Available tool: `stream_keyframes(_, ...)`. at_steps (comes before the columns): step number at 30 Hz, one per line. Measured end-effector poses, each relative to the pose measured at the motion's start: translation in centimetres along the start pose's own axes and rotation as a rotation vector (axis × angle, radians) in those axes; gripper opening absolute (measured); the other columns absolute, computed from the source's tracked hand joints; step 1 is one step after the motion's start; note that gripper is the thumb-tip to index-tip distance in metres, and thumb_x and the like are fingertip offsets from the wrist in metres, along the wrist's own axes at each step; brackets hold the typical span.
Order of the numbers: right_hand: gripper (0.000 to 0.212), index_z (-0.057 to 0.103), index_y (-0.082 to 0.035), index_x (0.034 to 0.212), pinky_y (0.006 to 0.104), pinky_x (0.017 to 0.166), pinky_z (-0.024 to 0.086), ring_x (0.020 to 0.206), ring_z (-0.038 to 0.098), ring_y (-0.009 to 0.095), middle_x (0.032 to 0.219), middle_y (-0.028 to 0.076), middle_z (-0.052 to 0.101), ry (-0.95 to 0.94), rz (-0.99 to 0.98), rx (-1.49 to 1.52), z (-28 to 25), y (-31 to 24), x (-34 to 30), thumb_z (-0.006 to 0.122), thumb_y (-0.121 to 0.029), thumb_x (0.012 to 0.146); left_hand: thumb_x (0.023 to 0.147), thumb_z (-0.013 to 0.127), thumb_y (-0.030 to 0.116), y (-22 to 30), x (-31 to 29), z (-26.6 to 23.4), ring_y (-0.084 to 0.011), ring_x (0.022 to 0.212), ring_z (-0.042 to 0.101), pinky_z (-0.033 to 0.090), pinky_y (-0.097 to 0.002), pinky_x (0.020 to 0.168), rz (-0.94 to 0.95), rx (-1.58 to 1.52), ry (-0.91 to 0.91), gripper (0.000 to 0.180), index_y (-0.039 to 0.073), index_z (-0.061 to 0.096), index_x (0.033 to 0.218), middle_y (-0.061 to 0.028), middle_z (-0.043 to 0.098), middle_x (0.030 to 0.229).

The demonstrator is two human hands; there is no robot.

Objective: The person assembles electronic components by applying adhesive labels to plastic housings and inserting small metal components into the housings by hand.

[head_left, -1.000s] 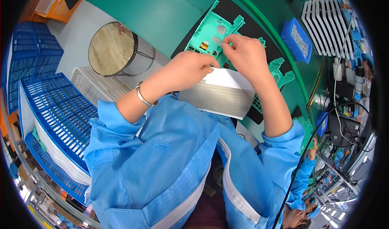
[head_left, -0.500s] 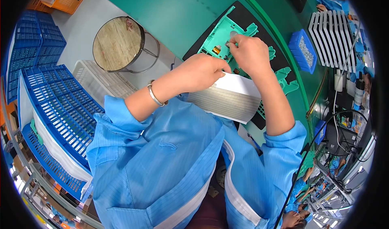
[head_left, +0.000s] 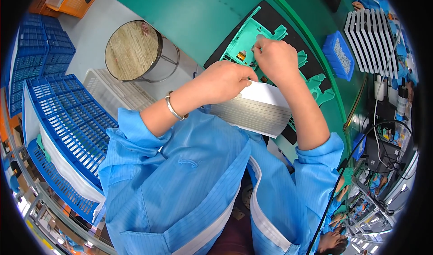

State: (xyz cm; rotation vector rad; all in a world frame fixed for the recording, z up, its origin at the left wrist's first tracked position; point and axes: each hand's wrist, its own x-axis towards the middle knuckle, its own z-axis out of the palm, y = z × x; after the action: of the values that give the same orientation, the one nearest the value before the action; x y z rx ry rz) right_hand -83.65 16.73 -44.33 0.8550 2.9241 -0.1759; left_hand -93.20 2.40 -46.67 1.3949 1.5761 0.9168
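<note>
My left hand (head_left: pixel 229 80) pinches the upper edge of a white backing sheet (head_left: pixel 255 113) lined with rows of thin grey strips. The sheet lies tilted over the near side of a turquoise-green plastic housing (head_left: pixel 243 37). Above that housing, my right hand (head_left: pixel 277 60) is closed in a pinch, fingertips at its inner face. Whatever sits between those fingertips is hidden. A small orange-gold piece (head_left: pixel 241 55) shows inside the housing, next to my right fingers. More green plastic brackets (head_left: pixel 319 89) stick out to the right of my right wrist.
The housing rests on a black mat (head_left: pixel 311 61) on the green bench (head_left: pixel 189 16). Toward the right stand a blue bin (head_left: pixel 338 55) of small pale parts and a row of white panels (head_left: pixel 370 41). A round stool (head_left: pixel 134 50) and blue crates (head_left: pixel 67 119) are at left.
My right hand has shifted very slightly left, its fingertips still at the housing. The left hand and the sheet stay almost where they were.
</note>
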Motion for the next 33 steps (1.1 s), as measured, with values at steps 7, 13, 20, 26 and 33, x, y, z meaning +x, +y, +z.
stream_keyframes(7,0.018,0.068,-0.004,0.088,0.0407,0.059,0.052,0.063,0.064,0.032,0.066,0.015,0.063,0.185,0.066,0.211,-1.3,1.5,-2.3,0.059,-0.019,0.082,0.087,0.055,0.014,0.6,-0.2,-0.4,-0.0307,0.077,0.064,0.05,-0.0406,0.073,-0.015,-0.015,-0.029,0.019,0.007,0.067,0.1,-0.0151,0.066,0.081)
stream_keyframes(13,0.044,0.06,-0.003,0.119,0.0312,0.092,0.045,0.103,0.059,0.017,0.11,0.007,0.064,0.027,0.088,1.294,-3.7,6.0,-8.7,0.069,-0.017,0.079,0.091,0.058,0.012,2.2,0.2,-4.5,-0.0129,0.088,0.061,0.048,-0.0271,0.081,0.02,-0.188,-0.034,0.02,0.004,0.065,0.107,-0.0048,0.067,0.094)
stream_keyframes(20,0.039,0.057,0.004,0.116,0.0314,0.088,0.049,0.097,0.062,0.017,0.109,0.011,0.064,0.362,0.34,1.565,-4.8,8.6,-4.1,0.069,-0.009,0.081,0.09,0.061,0.009,4.8,5.3,-10.3,-0.0164,0.111,0.054,0.045,-0.0283,0.094,0.417,0.049,0.625,0.039,0.006,0.055,0.128,-0.0072,0.058,0.124)
stream_keyframes(26,0.034,0.053,0.009,0.118,0.037,0.094,0.047,0.105,0.06,0.027,0.115,0.017,0.061,0.585,0.211,1.896,-4.6,16.6,4.8,0.058,-0.002,0.086,0.087,0.063,0.012,0.7,4.5,-6.8,-0.0214,0.116,0.054,0.044,-0.0325,0.097,0.119,-0.089,0.587,0.046,0.006,0.049,0.131,-0.0109,0.055,0.128)
stream_keyframes(33,0.049,0.061,-0.011,0.122,0.0314,0.088,0.048,0.1,0.064,0.024,0.113,0.011,0.066,0.645,0.428,0.636,-4.5,22.9,1.3,0.065,-0.033,0.078,0.085,0.065,0.027,-3.3,0.1,-2.6,-0.0357,0.127,0.043,0.029,-0.045,0.108,0.039,0.313,0.339,0.069,0.0,0.033,0.14,-0.0206,0.044,0.137)
